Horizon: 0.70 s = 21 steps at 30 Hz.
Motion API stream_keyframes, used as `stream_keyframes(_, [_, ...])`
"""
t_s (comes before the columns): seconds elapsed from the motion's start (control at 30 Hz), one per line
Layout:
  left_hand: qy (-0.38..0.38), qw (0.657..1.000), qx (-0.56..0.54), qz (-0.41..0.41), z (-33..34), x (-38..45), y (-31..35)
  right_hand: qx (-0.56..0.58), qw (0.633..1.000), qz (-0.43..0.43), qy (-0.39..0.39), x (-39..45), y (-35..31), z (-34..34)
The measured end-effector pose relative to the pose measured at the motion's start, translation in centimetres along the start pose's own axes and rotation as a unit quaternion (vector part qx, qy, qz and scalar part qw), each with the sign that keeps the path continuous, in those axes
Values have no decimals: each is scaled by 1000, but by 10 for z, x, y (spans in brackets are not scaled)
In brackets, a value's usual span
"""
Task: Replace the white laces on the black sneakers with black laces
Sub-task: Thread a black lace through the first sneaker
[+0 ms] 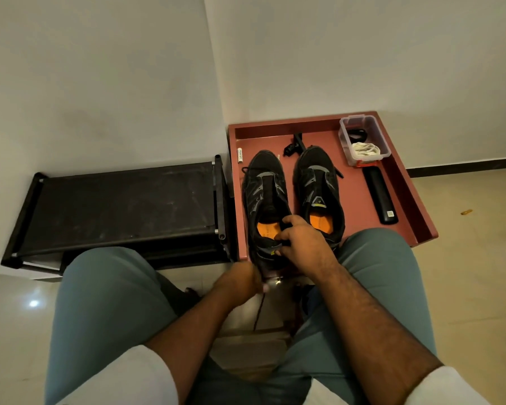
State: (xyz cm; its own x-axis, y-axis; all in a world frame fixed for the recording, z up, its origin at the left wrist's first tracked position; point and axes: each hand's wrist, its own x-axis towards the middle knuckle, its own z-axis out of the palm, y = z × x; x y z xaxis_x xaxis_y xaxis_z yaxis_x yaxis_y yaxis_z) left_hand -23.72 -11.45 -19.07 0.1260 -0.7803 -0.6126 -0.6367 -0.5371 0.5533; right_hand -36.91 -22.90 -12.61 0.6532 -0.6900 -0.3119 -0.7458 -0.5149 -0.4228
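I am seeing both hands working on the left sneaker (pixel 265 197) at frame centre.

My right hand (pixel 300 244) is gripping the sneaker's heel collar, fingers curled over the rim, while my left hand (pixel 240 280) is pinching a black lace (pixel 259 312) that is hanging down below the heel. Both sneakers are sitting in a red tray (pixel 412 197); the right sneaker (pixel 319 188) is lying just beside the left. A clear box (pixel 364 140) holding white laces (pixel 365 149) is sitting at the tray's upper right.

Two sneakers (pixel 265 197) (pixel 319 188), two hands (pixel 240 282) (pixel 303 244), one tray (pixel 403 185), one plastic box (pixel 364 140).
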Motion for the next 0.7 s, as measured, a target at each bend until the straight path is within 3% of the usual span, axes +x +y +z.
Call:
stream_keyframes(0.07, [123,982,-139,-38,-18,6,13,4,1000,6,1,-1,-2,-2])
stream_keyframes(0.13, [240,948,-203,-46,-30,11,18,10,1000,14,2,-2,-3,-2])
stream_keyframes(0.27, [296,934,-198,-10,-39,16,21,24,999,26,6,-3,-3,0])
stream_keyframes(0.4, [292,923,-245,-46,-39,25,27,29,999,32,22,-4,-5,4])
stream_keyframes(0.47, [304,929,-210,-28,-35,22,24,39,998,39,39,-3,-5,6])
stream_keyframes(0.53, [236,967,-99,5,-21,13,15,62,996,48,52,-2,-4,8])
stream_keyframes(0.6, [112,993,-4,29,-2,2,7,75,994,55,52,-1,-3,8])
stream_keyframes(0.7, [63,998,2,28,-4,2,4,76,994,69,42,0,-2,5])
